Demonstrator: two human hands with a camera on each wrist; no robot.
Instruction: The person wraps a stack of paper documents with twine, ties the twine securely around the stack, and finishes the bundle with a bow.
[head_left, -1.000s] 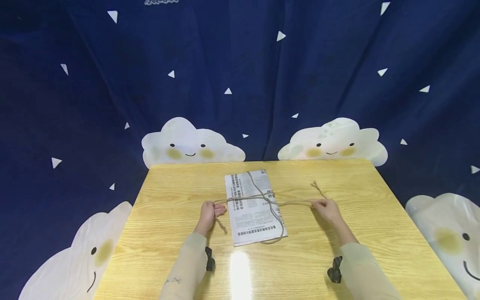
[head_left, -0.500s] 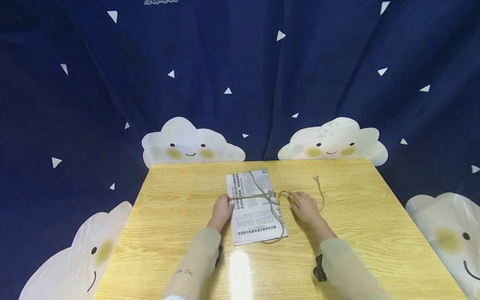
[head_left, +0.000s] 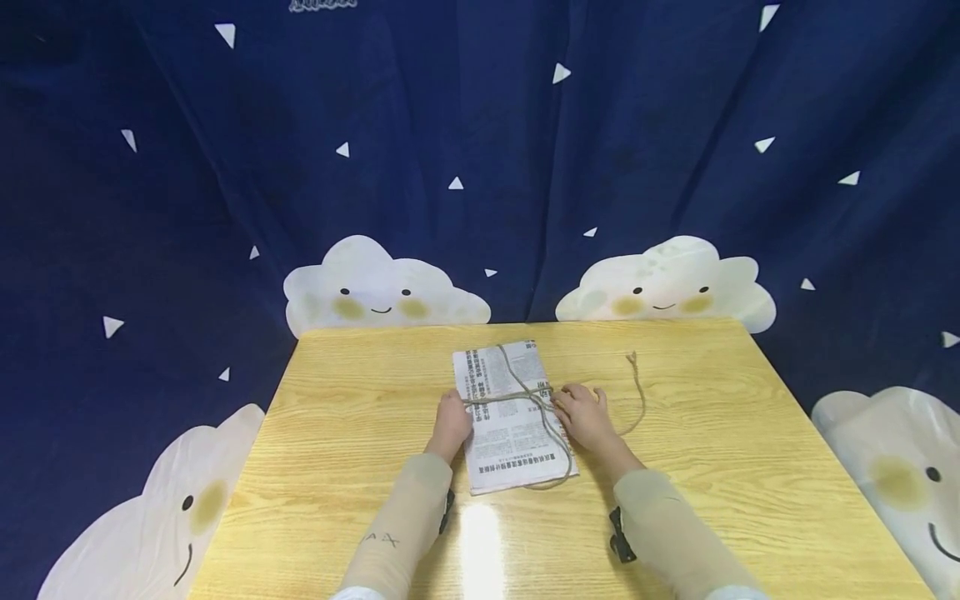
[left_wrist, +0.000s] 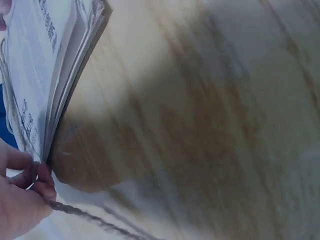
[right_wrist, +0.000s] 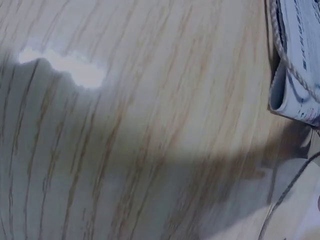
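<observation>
A folded newspaper bundle (head_left: 502, 454) lies at the table's middle. A thin brown rope (head_left: 513, 370) crosses over it lengthwise and sideways. At the bundle's left edge my left hand (head_left: 452, 421) pinches the rope between thumb and finger; the left wrist view shows the rope's tail (left_wrist: 95, 218) trailing out of that hand (left_wrist: 22, 200). My right hand (head_left: 585, 417) is at the right edge, its fingertips touching the bundle by the rope crossing. What lies under those fingertips is hidden. The rope's other tail (head_left: 642, 400) runs out past the right hand onto the table.
Both things rest on a light wooden table (head_left: 360, 367) with a bright reflection near its front. Behind it hangs a dark blue curtain (head_left: 465, 108) with white triangles and cloud shapes (head_left: 375, 292). Dark straps (head_left: 621, 537) sit at the wrists.
Both hands have come inward to the bundle's edges, the right one travelling farthest. The sideways rope, earlier drawn out to the right, now has its right tail lying loose on the table.
</observation>
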